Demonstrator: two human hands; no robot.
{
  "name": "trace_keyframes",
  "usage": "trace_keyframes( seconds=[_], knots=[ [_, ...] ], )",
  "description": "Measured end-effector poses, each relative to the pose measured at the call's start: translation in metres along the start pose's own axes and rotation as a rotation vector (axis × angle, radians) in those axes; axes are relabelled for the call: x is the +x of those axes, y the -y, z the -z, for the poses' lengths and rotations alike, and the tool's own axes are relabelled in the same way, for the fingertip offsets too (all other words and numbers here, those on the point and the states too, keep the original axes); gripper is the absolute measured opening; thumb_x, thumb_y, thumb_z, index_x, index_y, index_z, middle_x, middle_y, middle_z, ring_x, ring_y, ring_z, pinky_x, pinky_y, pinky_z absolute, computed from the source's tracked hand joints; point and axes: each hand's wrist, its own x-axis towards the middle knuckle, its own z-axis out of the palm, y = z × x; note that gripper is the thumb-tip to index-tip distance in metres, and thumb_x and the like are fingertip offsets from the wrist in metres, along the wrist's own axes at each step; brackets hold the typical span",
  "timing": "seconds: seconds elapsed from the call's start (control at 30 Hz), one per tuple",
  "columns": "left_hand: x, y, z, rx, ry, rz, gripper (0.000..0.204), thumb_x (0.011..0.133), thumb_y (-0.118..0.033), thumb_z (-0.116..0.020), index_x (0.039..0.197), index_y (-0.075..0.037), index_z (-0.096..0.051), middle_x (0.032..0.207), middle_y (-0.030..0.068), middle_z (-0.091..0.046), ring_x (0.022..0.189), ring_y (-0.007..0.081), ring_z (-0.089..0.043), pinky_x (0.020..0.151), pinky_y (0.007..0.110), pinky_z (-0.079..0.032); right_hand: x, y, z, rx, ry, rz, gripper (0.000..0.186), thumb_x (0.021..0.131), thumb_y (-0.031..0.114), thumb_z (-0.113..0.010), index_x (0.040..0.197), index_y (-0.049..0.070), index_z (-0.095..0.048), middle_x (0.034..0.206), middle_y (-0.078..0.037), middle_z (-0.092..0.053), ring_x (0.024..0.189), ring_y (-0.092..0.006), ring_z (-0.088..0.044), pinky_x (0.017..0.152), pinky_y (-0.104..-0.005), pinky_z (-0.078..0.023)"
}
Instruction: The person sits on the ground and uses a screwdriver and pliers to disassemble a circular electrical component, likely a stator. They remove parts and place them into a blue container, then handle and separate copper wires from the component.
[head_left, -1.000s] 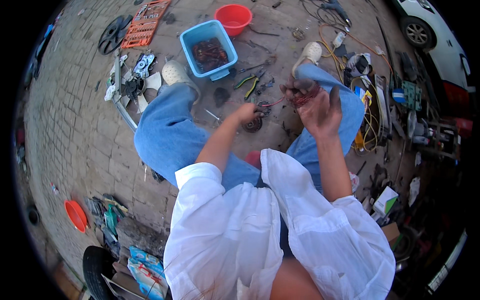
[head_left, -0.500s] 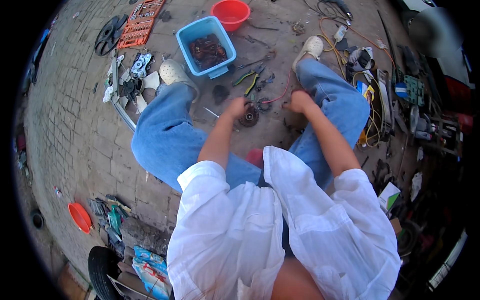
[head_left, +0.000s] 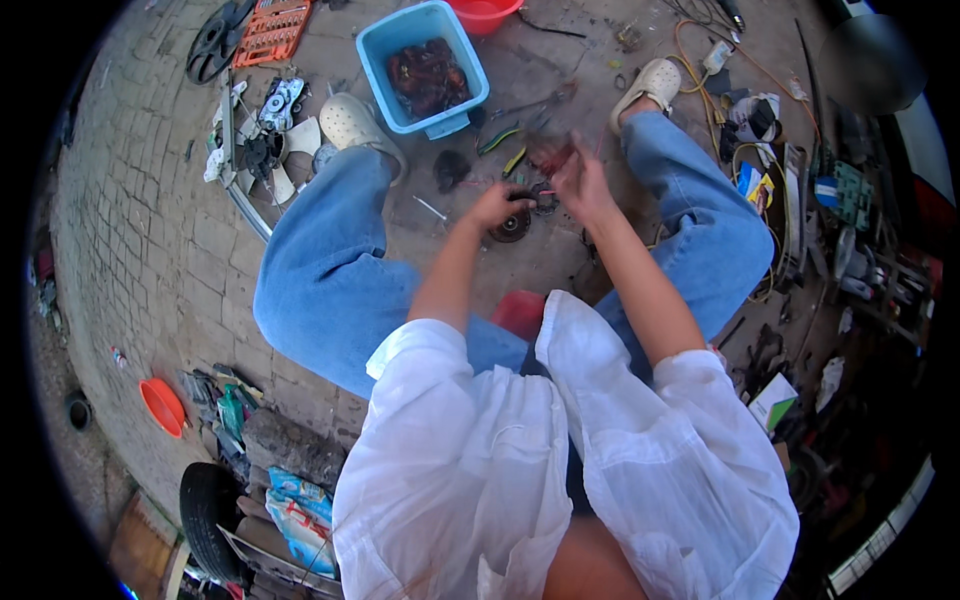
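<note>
Between my feet, my left hand [head_left: 494,206] is closed at the upper edge of a round, dark disc-shaped part [head_left: 511,228] with a hub in its middle. My right hand [head_left: 583,188] is raised just to the right, its fingers bent together. A reddish-brown smear of something moving [head_left: 550,156] lies at its fingertips, too blurred to name. Below that, a small dark ring-shaped part [head_left: 544,198] sits between the hands, with a bit of pink wire by it. Yellow-green handled pliers [head_left: 499,139] lie just beyond, and a screwdriver [head_left: 430,208] is left of my left hand.
A blue tub [head_left: 474,62] of dark reddish parts stands ahead, with a red basin [head_left: 484,12] behind it. An orange socket set [head_left: 272,32] and a broken fan [head_left: 283,172] lie at left. Cables [head_left: 700,85] and clutter spread at right. A red stool [head_left: 519,314] shows below me.
My right hand has moved up and left from beside my right knee, toward the parts. My left hand and the disc have shifted slightly right. The pink wire's loop has changed.
</note>
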Motion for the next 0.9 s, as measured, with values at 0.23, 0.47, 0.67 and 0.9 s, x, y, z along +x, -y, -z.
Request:
trace_keyframes(
  seconds=[0.23, 0.47, 0.67, 0.9],
  knots=[
    [-0.035, 0.038, -0.035, 0.387, -0.307, 0.547, 0.069, 0.066, -0.021, -0.081, 0.123, 0.000, -0.049, 0.116, 0.0232, -0.058, 0.106, 0.0412, -0.057, 0.091, 0.045, -0.047, 0.057, -0.018, 0.063, -1.368, -0.368, 0.061, 0.042, 0.086, 0.031, -0.065, 0.112, -0.002, -0.062, 0.108, -0.022, -0.063, 0.099, -0.0322, -0.062, 0.088, -0.0402, -0.048],
    [-0.030, 0.032, -0.064, 0.516, -0.457, 0.628, 0.064, 0.070, -0.014, -0.077, 0.126, -0.004, -0.046, 0.113, 0.0208, -0.057, 0.105, 0.0398, -0.056, 0.090, 0.045, -0.047, 0.022, -0.051, 0.108, -1.913, 0.054, -0.369, 0.043, 0.084, 0.036, -0.065, 0.102, -0.002, -0.067, 0.104, -0.023, -0.065, 0.098, -0.0380, -0.062, 0.087, -0.0443, -0.050],
    [-0.031, 0.037, -0.062, 0.449, -0.517, 0.686, 0.060, 0.070, -0.015, -0.078, 0.122, -0.004, -0.050, 0.116, 0.0206, -0.054, 0.106, 0.0394, -0.056, 0.090, 0.045, -0.048, -0.002, -0.074, 0.106, -1.807, 0.382, -0.518, 0.042, 0.088, 0.040, -0.056, 0.081, 0.002, -0.072, 0.088, -0.022, -0.067, 0.086, -0.0367, -0.065, 0.081, -0.0432, -0.050],
    [-0.031, 0.042, -0.056, 0.431, -0.457, 0.671, 0.064, 0.067, -0.017, -0.080, 0.122, -0.004, -0.051, 0.119, 0.0205, -0.053, 0.109, 0.0392, -0.054, 0.092, 0.044, -0.047, -0.037, -0.105, 0.053, -1.572, 0.290, -0.493, 0.036, 0.090, 0.031, -0.052, 0.076, 0.005, -0.073, 0.081, -0.017, -0.069, 0.084, -0.0336, -0.066, 0.080, -0.0436, -0.051]
  ],
)
